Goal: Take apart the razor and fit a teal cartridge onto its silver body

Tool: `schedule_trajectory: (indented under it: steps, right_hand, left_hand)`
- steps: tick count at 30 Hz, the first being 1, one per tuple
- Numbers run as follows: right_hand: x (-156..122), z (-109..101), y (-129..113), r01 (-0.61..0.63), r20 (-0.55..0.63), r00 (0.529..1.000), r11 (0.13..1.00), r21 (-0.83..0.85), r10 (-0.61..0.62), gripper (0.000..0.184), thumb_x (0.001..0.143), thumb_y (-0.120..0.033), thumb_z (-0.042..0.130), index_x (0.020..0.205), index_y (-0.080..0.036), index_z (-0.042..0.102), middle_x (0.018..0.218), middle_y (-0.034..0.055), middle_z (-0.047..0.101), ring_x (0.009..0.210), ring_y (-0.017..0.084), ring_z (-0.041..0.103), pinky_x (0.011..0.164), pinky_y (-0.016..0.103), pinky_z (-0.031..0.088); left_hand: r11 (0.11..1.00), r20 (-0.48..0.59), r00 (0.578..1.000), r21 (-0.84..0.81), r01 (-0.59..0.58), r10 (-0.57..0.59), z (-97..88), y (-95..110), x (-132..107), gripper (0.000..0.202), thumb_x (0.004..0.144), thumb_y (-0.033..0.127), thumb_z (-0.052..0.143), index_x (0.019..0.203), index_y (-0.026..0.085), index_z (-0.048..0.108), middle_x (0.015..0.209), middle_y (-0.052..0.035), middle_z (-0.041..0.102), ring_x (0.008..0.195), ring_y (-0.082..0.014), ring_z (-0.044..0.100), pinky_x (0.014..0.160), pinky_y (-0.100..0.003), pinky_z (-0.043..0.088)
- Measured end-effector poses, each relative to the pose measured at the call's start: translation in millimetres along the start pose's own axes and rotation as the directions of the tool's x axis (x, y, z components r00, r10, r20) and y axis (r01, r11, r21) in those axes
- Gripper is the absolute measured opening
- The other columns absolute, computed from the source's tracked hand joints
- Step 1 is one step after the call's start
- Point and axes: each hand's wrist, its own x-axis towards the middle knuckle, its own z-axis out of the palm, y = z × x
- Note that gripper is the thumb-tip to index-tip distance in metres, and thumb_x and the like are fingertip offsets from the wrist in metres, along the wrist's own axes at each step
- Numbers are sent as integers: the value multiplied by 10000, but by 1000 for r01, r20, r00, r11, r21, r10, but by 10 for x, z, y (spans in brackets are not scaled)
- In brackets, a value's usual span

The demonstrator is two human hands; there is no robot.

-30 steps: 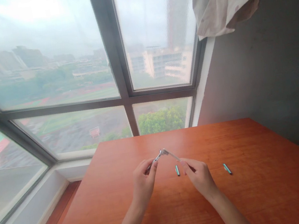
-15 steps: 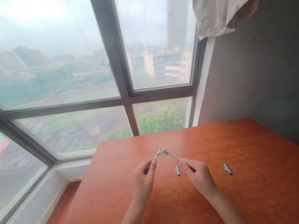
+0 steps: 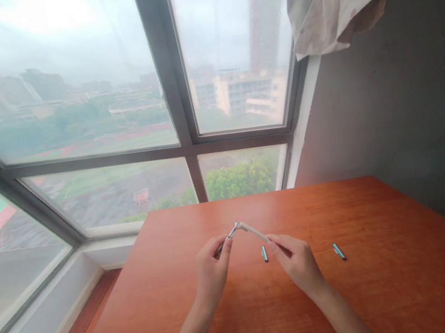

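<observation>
1. Nearest, two bare forearms reach in over the reddish-brown table, one from each side.
2. Here's the left hand, thumb and fingers closed around a slim metallic handle that slants up and inward, clear of the thumb.
3. Across from it, the right hand has a pinch, fingers closed, on a slim pale stick, tilted up toward the left.
4. On the tabletop, a small green-and-black bar lies just left of the right hand's fingertips; a second bar lies apart, farther right.
5. And up front, the two tips meet between the hands! Very close, anyway; whether they touch, one cannot tell.
6. Beyond the table's far edge, the grey window frame, a pale curtain hanging at its right.
7. Outside, a green treetop, then a hazy tower.
</observation>
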Motion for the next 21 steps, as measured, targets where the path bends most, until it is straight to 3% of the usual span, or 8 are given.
schedule_trajectory:
  steps: [8,21]
  right_hand:
    - [2,-16,1,3,-65,998,1000,-7,-3,262,888,-313,497,972,-185,710,876,86,710,790,210,652,706,272,502]
    - [9,-11,0,32,-33,999,998,-51,-34,278,897,-312,475,959,-188,716,801,69,704,718,190,642,654,258,495]
  left_hand:
    - [1000,3,1000,-11,-8,8,-2,-17,-13,313,855,412,539,943,169,716,721,-35,679,661,-170,591,562,-225,441]
    - [1000,7,1000,-1,-8,8,-22,-38,0,311,865,394,530,987,168,705,736,-48,669,671,-176,580,566,-234,445]
